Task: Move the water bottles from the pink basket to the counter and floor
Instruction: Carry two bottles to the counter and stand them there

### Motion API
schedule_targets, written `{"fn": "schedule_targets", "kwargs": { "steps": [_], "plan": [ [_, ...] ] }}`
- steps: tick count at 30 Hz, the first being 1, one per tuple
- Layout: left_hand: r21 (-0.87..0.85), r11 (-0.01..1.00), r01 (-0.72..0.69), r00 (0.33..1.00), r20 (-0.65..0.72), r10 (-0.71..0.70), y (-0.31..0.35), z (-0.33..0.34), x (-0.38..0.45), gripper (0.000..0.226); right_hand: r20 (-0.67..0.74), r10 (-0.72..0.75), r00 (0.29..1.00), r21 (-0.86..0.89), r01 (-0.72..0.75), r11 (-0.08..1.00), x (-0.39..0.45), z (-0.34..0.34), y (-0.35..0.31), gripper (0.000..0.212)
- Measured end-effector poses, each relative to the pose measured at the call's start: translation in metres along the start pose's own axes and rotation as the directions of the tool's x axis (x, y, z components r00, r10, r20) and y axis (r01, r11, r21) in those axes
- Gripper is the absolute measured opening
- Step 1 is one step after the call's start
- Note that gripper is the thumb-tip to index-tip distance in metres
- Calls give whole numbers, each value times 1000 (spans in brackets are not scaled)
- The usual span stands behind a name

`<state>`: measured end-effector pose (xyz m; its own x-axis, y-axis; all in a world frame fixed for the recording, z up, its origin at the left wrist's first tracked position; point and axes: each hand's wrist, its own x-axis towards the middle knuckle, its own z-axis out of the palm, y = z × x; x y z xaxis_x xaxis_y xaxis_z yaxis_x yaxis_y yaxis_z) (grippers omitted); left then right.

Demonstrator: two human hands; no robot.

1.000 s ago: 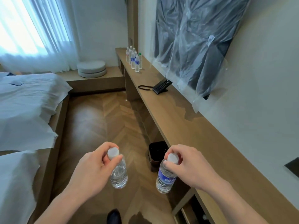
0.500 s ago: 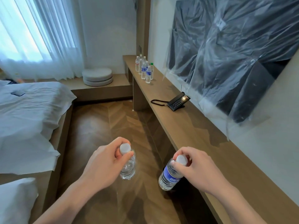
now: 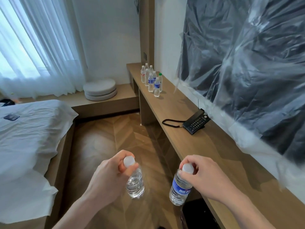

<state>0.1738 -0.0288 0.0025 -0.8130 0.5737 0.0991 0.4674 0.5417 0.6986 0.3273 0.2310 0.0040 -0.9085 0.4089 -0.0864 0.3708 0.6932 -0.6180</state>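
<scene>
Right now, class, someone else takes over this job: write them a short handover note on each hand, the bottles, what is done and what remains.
Left hand pinches an unlabelled bottle by its neck.
Right hand pinches a blue-labelled bottle likewise; both hang over the floor.
Done: a cluster of bottles stands at the counter's far end.
Left: set these two down. Pink basket not in view.
</scene>
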Motion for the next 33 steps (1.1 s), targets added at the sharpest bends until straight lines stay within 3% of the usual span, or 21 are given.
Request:
{"fn": "schedule_targets", "kwargs": {
  "steps": [16,33],
  "plan": [
    [-30,996,90,994,-64,-91,-51,-17,270,14,73,-25,997,-18,27,999,302,-32,-11,12],
    [9,994,-105,973,208,101,-142,-41,577,9,-79,200,977,77,-194,978,532,-6,-41,12]
  ]
}}
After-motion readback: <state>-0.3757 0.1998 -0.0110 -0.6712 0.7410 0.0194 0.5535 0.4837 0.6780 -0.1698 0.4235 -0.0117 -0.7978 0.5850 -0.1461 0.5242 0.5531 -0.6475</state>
